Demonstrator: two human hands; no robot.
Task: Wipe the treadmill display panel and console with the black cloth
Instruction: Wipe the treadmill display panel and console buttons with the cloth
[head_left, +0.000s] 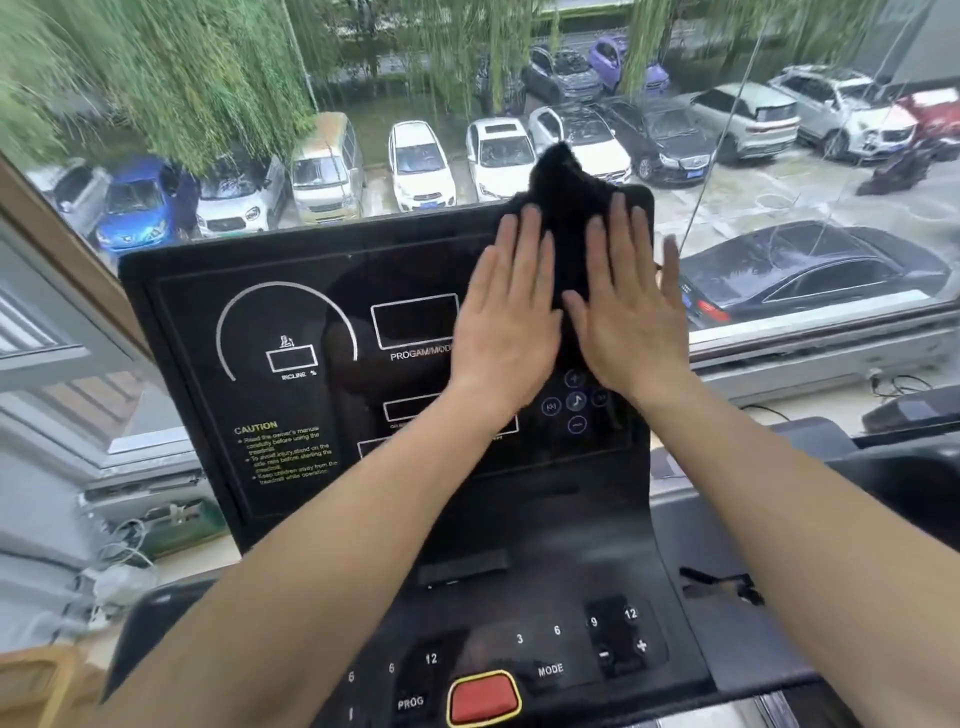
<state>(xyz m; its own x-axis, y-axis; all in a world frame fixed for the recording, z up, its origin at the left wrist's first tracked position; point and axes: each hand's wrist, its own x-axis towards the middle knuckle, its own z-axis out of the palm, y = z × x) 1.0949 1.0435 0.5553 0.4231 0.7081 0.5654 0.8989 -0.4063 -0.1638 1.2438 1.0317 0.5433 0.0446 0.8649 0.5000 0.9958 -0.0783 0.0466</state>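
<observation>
Your left hand (506, 317) and right hand (631, 312) lie flat, fingers spread — neither grip closed. Both press the black cloth (563, 208) against the display panel's (291, 332) far-right corner, above the console (519, 649).

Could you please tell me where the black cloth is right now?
In the head view, the black cloth is pressed flat against the upper right corner of the display panel, under the left hand and right hand.

A large window (779, 156) looked down in daylight on parked cars (421, 166) and willow trees (171, 78). A pale sill (810, 405) ran below it, cables (122, 545) lay at left, and a wooden frame (62, 234) edged the glass.
</observation>
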